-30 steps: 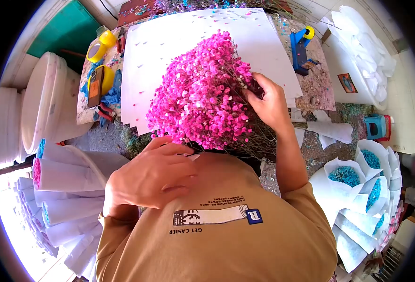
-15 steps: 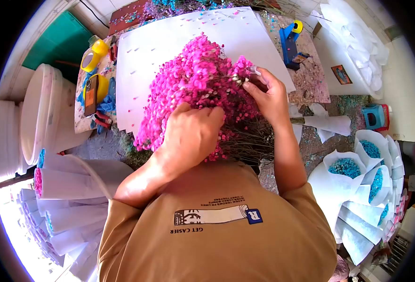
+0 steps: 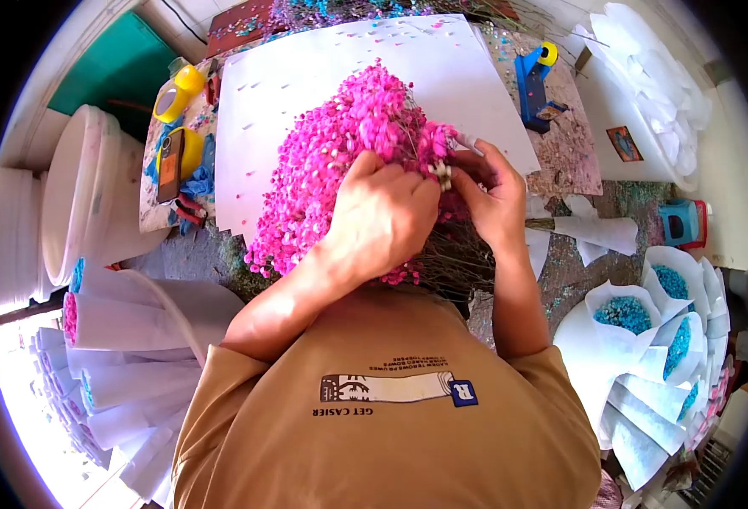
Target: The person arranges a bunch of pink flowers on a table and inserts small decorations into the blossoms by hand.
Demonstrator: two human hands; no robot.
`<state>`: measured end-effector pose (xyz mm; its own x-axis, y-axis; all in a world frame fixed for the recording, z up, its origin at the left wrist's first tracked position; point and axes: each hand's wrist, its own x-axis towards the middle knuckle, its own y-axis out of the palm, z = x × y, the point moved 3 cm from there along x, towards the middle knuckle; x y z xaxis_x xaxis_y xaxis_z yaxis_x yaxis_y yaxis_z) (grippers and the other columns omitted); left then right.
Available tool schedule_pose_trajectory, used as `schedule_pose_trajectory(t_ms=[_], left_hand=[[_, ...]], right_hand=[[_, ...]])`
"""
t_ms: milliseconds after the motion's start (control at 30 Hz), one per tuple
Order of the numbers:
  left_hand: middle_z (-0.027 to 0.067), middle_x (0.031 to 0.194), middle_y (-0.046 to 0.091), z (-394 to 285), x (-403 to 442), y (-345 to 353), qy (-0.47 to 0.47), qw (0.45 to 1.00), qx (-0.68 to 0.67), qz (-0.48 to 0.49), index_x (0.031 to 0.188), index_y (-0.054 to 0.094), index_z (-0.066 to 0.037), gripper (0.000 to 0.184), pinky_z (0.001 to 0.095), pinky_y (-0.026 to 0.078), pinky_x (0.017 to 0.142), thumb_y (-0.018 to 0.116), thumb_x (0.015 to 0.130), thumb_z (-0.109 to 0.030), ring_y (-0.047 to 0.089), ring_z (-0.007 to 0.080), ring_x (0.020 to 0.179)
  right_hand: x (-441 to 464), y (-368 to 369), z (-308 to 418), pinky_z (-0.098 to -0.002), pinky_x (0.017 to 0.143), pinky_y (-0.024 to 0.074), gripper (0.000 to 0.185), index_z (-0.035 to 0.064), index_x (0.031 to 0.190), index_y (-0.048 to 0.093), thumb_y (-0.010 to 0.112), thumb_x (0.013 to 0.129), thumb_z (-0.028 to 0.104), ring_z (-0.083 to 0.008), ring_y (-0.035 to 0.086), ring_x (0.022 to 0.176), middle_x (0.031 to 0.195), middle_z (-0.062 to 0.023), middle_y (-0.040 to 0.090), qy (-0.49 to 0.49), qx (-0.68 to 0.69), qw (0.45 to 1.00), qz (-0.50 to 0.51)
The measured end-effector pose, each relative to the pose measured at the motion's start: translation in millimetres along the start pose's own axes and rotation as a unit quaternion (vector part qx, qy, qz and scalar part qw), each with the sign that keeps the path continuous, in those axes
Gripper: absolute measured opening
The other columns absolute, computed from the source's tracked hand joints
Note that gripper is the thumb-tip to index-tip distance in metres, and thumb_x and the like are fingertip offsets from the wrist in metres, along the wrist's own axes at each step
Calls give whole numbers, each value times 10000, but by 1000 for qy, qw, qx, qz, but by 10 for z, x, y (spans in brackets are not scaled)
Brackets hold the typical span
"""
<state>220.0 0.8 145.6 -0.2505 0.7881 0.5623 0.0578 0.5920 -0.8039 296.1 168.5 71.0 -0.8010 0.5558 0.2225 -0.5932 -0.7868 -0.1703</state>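
A large bunch of small pink dried flowers [image 3: 323, 170] lies over the white paper sheet [image 3: 251, 127], its thin brown stems [image 3: 459, 259] toward my body. My left hand [image 3: 387, 212] is closed over the right part of the bunch, knuckles up. Its fingertips are hidden, so what they grip cannot be made out. Beside it, my right hand [image 3: 497, 195] pinches a sprig of pink flowers [image 3: 438, 144] between thumb and fingers. A few pale blossoms [image 3: 442, 175] show between the two hands. Something whitish is wrapped around a right fingertip.
Yellow tape rolls [image 3: 170, 103], a phone [image 3: 170, 174] and red-handled pliers [image 3: 190, 209] lie at the table's left. A blue tape dispenser [image 3: 533, 89] stands right. Paper-wrapped blue bouquets [image 3: 622, 314] crowd the lower right; more wrapped bouquets [image 3: 128, 314] are at left. A blue stool [image 3: 679, 224] stands right.
My left hand has moved right and slightly up across the bunch, closer to my right hand. The right hand stays by the sprig, and the view has shifted slightly.
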Motion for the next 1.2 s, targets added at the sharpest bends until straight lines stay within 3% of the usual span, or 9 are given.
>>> schedule_pose_trajectory(t_ms=[133,233,433,533,667,767,933,1033,1200], left_hand=[[40,686,606,-92,-159,-246,7,996,-85,6,730,598,-100,153,371,437,662,750,735,-94,612,224,648],[54,634,635,151,-286,-193,-158,964,-210,-46,746,684,-69,62,372,415,618,746,754,-68,614,244,565],[50,640,629,124,-261,-124,-54,985,-117,-115,738,641,-71,123,362,417,604,760,742,-41,600,238,555],[44,640,618,80,-232,-319,-85,980,-108,-141,745,623,-75,150,349,420,594,756,734,-7,586,224,548],[35,736,587,183,-460,-583,-336,809,-457,-153,746,566,-38,141,311,413,620,696,783,5,529,125,666],[146,947,497,412,-574,-784,-155,818,-526,-175,706,430,-64,217,373,458,730,594,840,-18,498,241,896],[143,877,617,248,-475,-869,-224,773,-588,-82,683,426,-76,255,276,453,586,486,722,168,559,154,750],[150,952,688,49,-264,-753,-221,860,-453,72,986,626,-9,352,326,539,625,472,739,190,675,204,765],[141,1040,639,3,-299,-509,-116,990,-54,62,997,617,-14,206,429,567,559,615,793,-44,695,286,757]], right_hand=[[-31,57,81,-300,800,565,473,-22,1300,597,782,871,54,-162,715,952,1076,-145,760,-11,-30,999,8],[-60,95,210,-335,863,559,549,8,1348,580,804,850,68,-186,708,1026,1152,-159,738,-35,-36,996,68],[-103,196,281,-414,953,533,689,35,1445,489,792,826,67,-414,659,1137,1258,-234,661,-104,-161,975,113],[-8,105,69,-393,940,535,681,15,1441,483,794,837,78,-365,685,1124,1236,-223,680,-35,-150,987,46],[-17,60,70,-355,944,524,649,-29,1401,493,810,857,129,-255,693,1113,1191,-197,705,-35,-75,995,58],[5,60,205,-379,934,531,637,-29,1386,506,811,853,142,-303,706,1079,1167,-206,708,-52,-82,993,69],[27,243,386,-448,960,501,725,25,1442,473,825,831,194,-356,657,1117,1241,-196,665,-125,-204,967,85],[90,398,572,-471,992,463,789,67,1480,442,832,810,213,-356,617,1169,1306,-182,629,-157,-282,941,98],[97,439,830,-465,1026,432,745,50,1473,472,810,820,167,-385,593,1174,1325,-184,610,-290,-300,908,39]])
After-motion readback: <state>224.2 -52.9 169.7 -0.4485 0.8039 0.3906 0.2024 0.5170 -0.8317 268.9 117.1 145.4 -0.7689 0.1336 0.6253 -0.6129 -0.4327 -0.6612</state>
